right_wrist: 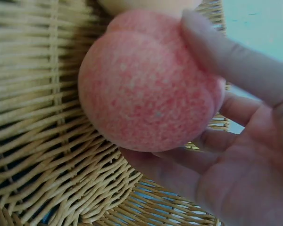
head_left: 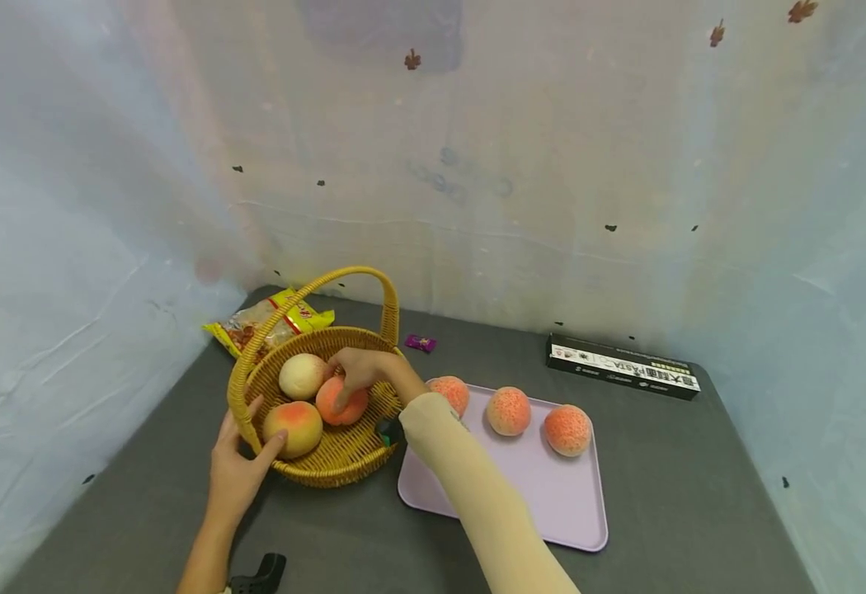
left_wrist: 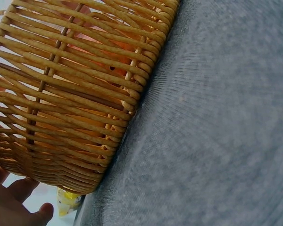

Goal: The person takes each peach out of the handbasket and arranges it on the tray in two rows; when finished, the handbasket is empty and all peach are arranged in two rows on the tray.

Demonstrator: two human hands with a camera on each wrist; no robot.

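A yellow wicker basket [head_left: 344,473] with a tall arched handle stands at the left of the table. My right hand [head_left: 364,367] reaches into it and grips a pink-orange peach [head_left: 341,403]; the right wrist view shows thumb and fingers around the speckled peach [right_wrist: 146,89]. Beside it in the basket lie a pale cream peach [head_left: 303,377] and a yellow-orange peach [head_left: 294,430]. My left hand [head_left: 238,466] holds the basket's near-left rim, its thumb by the yellow-orange peach. In the left wrist view, the left fingers [left_wrist: 22,189] are at the woven side.
A lilac tray [head_left: 529,503] bearing three orange-pink peaches [head_left: 509,411] lies right of the basket, one partly behind my right sleeve. Behind the basket rests a yellow snack bag [head_left: 303,318]. A purple wrapped sweet [head_left: 421,343] and a long black pasta box [head_left: 622,367] lie toward the back.
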